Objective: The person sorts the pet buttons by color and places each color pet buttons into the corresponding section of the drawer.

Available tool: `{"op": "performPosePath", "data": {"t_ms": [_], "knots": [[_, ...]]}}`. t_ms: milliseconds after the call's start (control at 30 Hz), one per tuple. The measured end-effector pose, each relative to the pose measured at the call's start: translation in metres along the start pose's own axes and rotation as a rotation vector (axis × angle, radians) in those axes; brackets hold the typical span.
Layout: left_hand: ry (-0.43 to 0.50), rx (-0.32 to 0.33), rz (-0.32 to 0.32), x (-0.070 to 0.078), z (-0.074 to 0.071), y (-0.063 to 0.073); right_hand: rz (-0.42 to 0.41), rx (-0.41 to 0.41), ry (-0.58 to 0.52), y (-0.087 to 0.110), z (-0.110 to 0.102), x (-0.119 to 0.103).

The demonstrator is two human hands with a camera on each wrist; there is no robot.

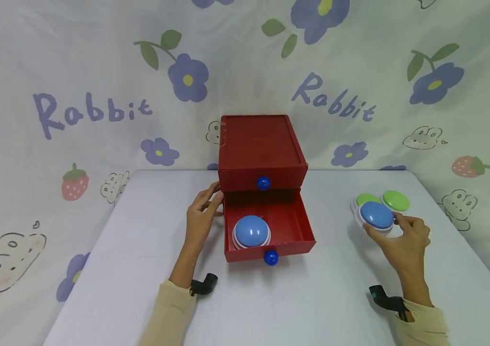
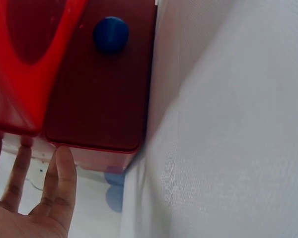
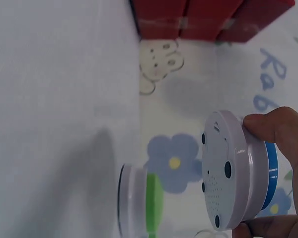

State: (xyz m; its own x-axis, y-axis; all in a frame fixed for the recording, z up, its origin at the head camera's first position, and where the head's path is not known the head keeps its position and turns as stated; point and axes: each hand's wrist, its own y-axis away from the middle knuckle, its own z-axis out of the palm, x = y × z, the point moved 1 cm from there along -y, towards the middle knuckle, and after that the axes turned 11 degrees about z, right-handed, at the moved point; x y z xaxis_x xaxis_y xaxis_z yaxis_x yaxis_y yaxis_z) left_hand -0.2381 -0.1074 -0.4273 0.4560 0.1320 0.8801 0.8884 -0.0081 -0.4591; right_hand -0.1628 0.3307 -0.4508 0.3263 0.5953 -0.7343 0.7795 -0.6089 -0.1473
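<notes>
A red drawer box stands at the table's back, its open drawer pulled forward. Inside the drawer, at the left, sits a blue push button with a white base. My left hand touches the box's left side with fingers extended; in the left wrist view its fingertips meet the red edge. At the right, my right hand pinches a second blue push button by its white rim, raised off the table. The right wrist view shows that button's white underside with dark feet.
Two green push buttons rest on the table behind the held one: one at the right, another partly covered. Blue knobs mark the upper drawer and the open drawer's front. A patterned cloth hangs behind the white table.
</notes>
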Motion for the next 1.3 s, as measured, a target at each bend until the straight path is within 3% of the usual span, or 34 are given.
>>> {"op": "performPosePath", "data": {"t_ms": [267,433,600,833,1100,1300], "knots": [[-0.002,-0.006,-0.009,-0.001,0.001,0.002,-0.166,-0.011,-0.075,0.017,0.003,-0.032],[0.008,-0.005,-0.015,-0.024,0.001,0.001,-0.262,-0.012,-0.097,0.025,0.006,-0.052],[0.017,0.018,0.003,-0.04,0.0,-0.002,-0.299,-0.038,-0.127,0.031,0.007,-0.073],[0.024,0.017,0.04,-0.042,0.001,-0.003,-0.362,-0.084,-0.187,0.049,0.011,-0.099],[0.004,0.021,0.009,-0.043,0.002,0.002,-0.399,-0.122,-0.219,0.073,0.021,-0.123],[0.003,0.031,0.032,-0.04,0.001,-0.003,-0.416,-0.126,-0.271,0.083,0.031,-0.138]]}}
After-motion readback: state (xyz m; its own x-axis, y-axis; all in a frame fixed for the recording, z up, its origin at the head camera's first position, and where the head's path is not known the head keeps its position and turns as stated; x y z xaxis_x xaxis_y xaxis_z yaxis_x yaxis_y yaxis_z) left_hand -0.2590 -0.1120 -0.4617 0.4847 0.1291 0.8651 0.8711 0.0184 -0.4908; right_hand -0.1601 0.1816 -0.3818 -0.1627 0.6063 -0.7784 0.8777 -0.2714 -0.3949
